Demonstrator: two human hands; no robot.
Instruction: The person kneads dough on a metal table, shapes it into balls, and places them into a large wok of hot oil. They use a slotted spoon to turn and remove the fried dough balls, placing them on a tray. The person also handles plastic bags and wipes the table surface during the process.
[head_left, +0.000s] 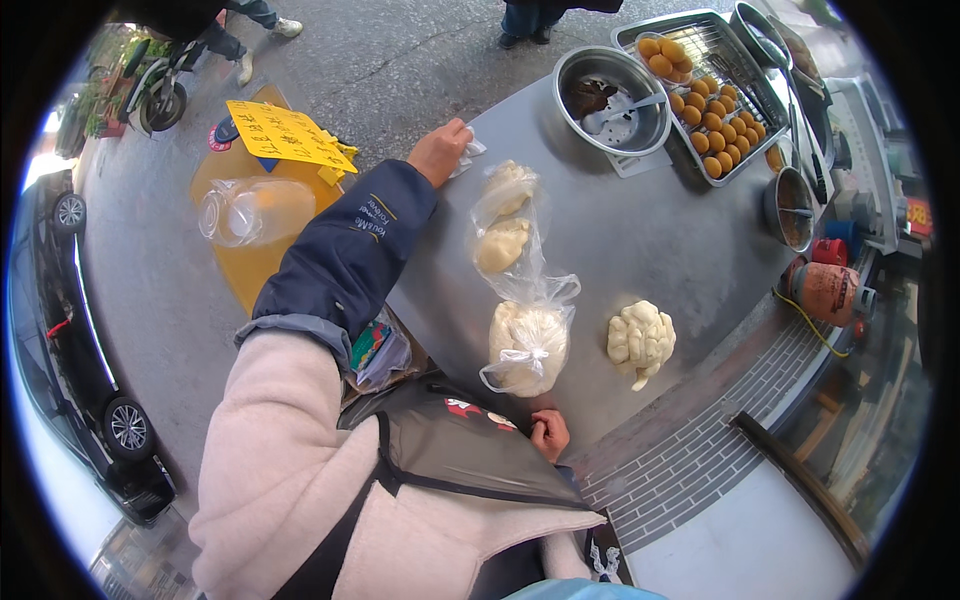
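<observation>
My left hand (439, 154) is at the far left edge of the steel table (600, 225), shut on a crumpled white tissue or cloth (470, 154). Close to the front edge, my right hand (550, 435) is curled with no object visible in it. Just beyond it sits a large lump of dough in a knotted clear plastic bag (525, 341). Two smaller dough pieces (502, 244) lie in clear plastic farther up, nearer my left hand. To the right, a heap of knobbly pale dough (641, 337) rests bare on the steel.
At the far side are a steel bowl (566, 90) with dark residue and a spatula, and a racked tray (697, 172) of browned balls. A smaller bowl (787, 225) and a gas canister (825, 292) stand right. Left are a yellow sign (289, 135) and plastic tubs (259, 210).
</observation>
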